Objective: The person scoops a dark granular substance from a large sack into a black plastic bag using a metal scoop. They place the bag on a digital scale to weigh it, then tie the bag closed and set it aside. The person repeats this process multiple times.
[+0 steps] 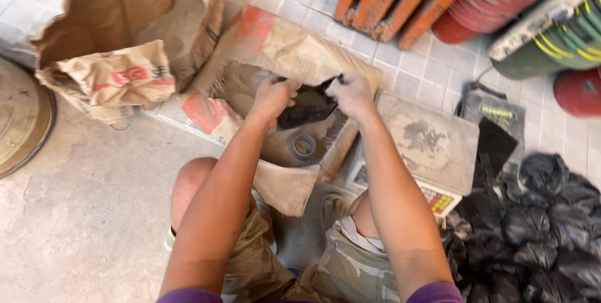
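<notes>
Both hands, the left hand (pixel 273 97) and the right hand (pixel 350 94), pinch a small black plastic bag (pixel 308 107) by its rim, holding it over an open, powder-dusted paper sack (pixel 275 52).

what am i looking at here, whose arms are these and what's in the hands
This is one picture from a camera worn on a person's head, looking down, so the arms are the wearer's own. No machine is involved. The person squats on a concrete floor. The left hand and right hand together hold a small black bag over an open paper sack of grey powder, where a ring-shaped thing lies. Another torn sack lies at the left. A dusty scale stands to the right, beside a pile of filled black bags.
</notes>
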